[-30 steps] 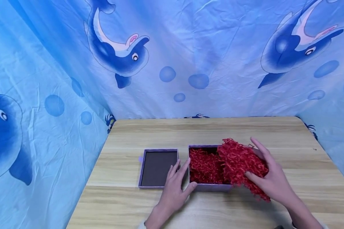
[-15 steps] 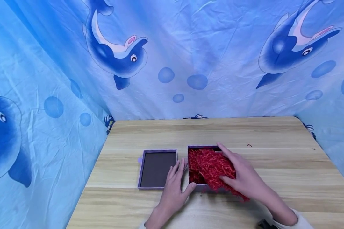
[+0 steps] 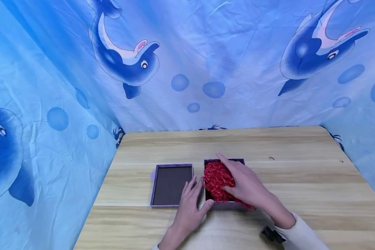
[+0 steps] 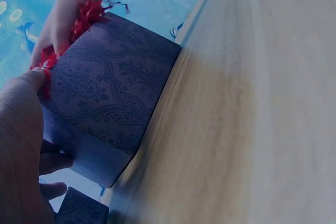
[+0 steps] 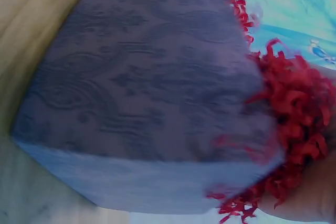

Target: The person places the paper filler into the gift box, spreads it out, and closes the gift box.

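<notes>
A purple patterned box (image 3: 227, 205) (image 4: 110, 93) (image 5: 142, 93) stands on the wooden table (image 3: 300, 180), filled with red shredded paper (image 3: 215, 178) (image 5: 294, 108). My right hand (image 3: 242, 184) lies flat on top of the shred, pressing it down into the box. My left hand (image 3: 192, 201) (image 4: 21, 145) rests against the box's left front corner, thumb on its front wall and fingers along its left side. Some shred still hangs over the front right rim.
The box's lid (image 3: 172, 184) lies open side up just left of the box, showing a dark inside. A tiny red scrap (image 3: 271, 158) lies on the table behind right. Blue dolphin cloth (image 3: 206, 62) walls in the back and sides.
My right hand has carried the clump of red shred leftward from the box's right edge and pushed it down into the box. The left hand has stayed at the corner.
</notes>
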A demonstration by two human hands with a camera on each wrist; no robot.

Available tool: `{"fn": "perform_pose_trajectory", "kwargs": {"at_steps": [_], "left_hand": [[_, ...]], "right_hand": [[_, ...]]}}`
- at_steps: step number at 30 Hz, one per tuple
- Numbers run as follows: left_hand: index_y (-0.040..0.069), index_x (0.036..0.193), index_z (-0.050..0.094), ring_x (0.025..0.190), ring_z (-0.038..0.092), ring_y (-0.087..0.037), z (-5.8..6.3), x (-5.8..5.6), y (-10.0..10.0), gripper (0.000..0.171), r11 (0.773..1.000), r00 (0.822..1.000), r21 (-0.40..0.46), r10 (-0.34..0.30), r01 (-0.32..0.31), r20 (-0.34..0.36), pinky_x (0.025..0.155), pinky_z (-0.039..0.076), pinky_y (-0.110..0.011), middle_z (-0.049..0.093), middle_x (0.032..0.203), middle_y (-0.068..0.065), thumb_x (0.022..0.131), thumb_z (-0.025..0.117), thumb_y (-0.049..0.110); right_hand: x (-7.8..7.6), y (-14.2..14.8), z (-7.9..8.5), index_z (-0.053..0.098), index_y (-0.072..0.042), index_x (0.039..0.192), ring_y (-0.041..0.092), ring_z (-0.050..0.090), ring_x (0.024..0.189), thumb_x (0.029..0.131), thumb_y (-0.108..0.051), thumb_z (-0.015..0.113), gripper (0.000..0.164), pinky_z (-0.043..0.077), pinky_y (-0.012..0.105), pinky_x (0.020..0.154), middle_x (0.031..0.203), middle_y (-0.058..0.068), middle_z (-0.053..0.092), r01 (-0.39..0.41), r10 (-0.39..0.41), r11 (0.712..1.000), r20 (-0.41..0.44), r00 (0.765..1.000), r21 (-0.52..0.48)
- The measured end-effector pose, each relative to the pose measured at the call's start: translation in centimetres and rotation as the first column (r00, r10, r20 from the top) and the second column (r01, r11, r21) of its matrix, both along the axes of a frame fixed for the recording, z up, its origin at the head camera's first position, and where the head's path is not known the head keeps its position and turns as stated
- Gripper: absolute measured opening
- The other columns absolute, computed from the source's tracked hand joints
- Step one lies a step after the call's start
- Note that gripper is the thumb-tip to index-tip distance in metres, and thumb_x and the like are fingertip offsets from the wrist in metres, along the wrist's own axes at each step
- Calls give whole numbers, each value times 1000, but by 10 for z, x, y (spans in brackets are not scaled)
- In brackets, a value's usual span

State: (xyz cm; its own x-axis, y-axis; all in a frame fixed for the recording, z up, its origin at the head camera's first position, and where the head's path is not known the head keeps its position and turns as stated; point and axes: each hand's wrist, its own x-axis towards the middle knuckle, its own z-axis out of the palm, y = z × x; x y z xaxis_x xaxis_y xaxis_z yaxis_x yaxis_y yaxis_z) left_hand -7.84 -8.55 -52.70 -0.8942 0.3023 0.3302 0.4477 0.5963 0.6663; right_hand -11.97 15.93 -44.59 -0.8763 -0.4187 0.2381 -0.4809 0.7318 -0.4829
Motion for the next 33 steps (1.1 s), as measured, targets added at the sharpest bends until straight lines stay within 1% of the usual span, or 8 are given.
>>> {"fn": "perform_pose_trajectory", "kwargs": {"at_steps": [8, 15, 19, 22, 25, 29, 31, 33], "left_hand": [[4, 168, 46, 164, 36, -38, 2, 1, 1, 80, 1000, 1000, -6, 12, -12, 4, 133, 22, -68, 54, 167, -12, 109, 63, 55], [5, 169, 45, 165, 35, -37, 2, 1, 1, 80, 1000, 1000, -7, 15, -15, 5, 134, 21, -67, 52, 168, -10, 110, 62, 56], [6, 169, 44, 165, 34, -36, 2, 2, 2, 79, 1000, 1000, -5, 17, -17, 20, 134, 20, -65, 51, 169, -10, 109, 64, 54], [6, 169, 44, 166, 34, -35, 3, 2, 2, 79, 1000, 999, -8, 19, -18, 36, 135, 19, -64, 51, 169, -9, 109, 65, 52], [6, 169, 44, 166, 33, -34, 4, 2, 2, 79, 1000, 999, -8, 19, -19, 45, 135, 19, -64, 50, 169, -10, 108, 66, 51], [5, 169, 44, 166, 33, -35, 4, 2, 2, 79, 1000, 999, 0, 19, -19, 43, 135, 19, -65, 50, 169, -10, 108, 66, 49], [5, 169, 45, 166, 34, -35, 4, 2, 2, 78, 1000, 999, 3, 20, -20, 41, 135, 19, -65, 51, 169, -10, 108, 66, 49], [5, 169, 45, 166, 34, -35, 4, 2, 1, 78, 1000, 999, 5, 21, -21, 42, 135, 19, -65, 51, 169, -10, 108, 67, 49]], "right_hand": [[-5, -7, -15, 28, -19, 178, 46, 68, 130, 79, -17, 103, 124, 58, 67, 106, 147, 26, 67, 1, 2, 997, -32, 999, 80], [5, 10, -5, 33, -24, 177, 46, 55, 148, 80, -45, 101, 120, 41, 76, 120, 164, 18, 57, 25, -25, 999, 5, 1000, -37], [17, 27, -6, 32, -27, 177, 49, 45, 154, 90, -45, 93, 107, 38, 82, 117, 172, 15, 47, 77, -73, 982, 32, 997, -172], [30, 40, -16, 27, -24, 178, 50, 46, 152, 102, -31, 83, 95, 43, 80, 114, 172, 19, 46, 163, -150, 938, 63, 987, -307], [43, 50, -32, 23, -18, 179, 40, 59, 141, 111, -19, 69, 82, 56, 55, 113, 162, 25, 53, 262, -231, 873, 124, 965, -412], [57, 60, -49, 23, -5, 176, 14, 71, 114, 117, -10, 52, 65, 64, 25, 91, 139, 29, 66, 339, -243, 776, 244, 939, -532], [63, 62, -55, 25, 1, 173, 7, 71, 104, 119, -8, 46, 59, 66, 26, 83, 128, 25, 69, 354, -208, 727, 304, 930, -589], [69, 62, -58, 27, 2, 172, 7, 70, 96, 120, -7, 43, 55, 68, 30, 77, 119, 16, 69, 360, -157, 672, 351, 923, -647]]}}
